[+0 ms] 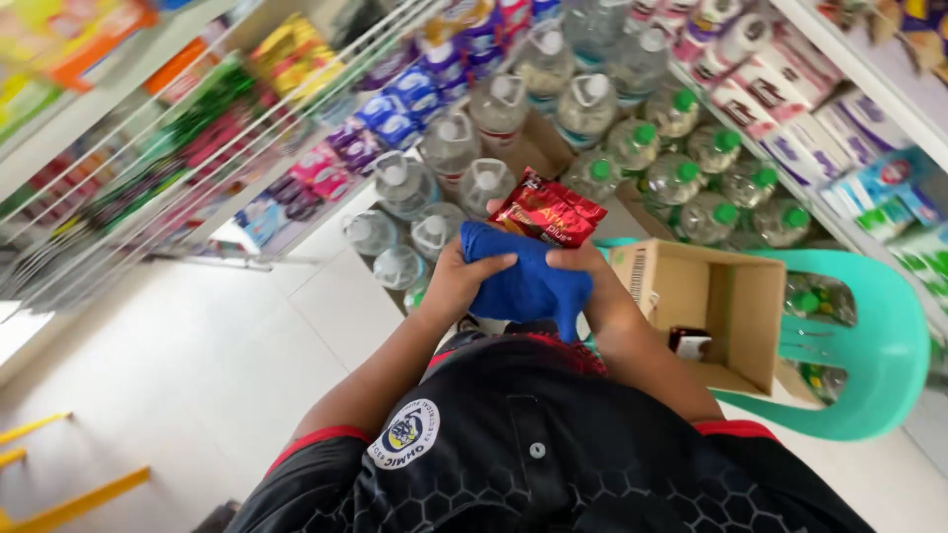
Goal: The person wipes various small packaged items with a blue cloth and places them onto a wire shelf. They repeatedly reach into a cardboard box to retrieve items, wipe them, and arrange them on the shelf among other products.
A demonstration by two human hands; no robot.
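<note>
I count two hands at work, my left hand (456, 281) and right hand (592, 286), gripping one blue cloth (528, 286) between them. One red packet (546, 209) sits just above the grip. One open cardboard box (726, 301) rests right of it on one green plastic chair (869, 345). Beyond the grip, roughly eight green-capped bottles (691, 178) and about a dozen white-capped jugs (449, 148); the exact number I cannot tell.

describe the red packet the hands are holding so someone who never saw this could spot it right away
Start at the turquoise plastic chair with the open cardboard box on it. Just left of the box, both hands hold a blue cloth, and the red packet sticks out above it. It is glossy red foil, unlike the clear water bottles behind.
</note>
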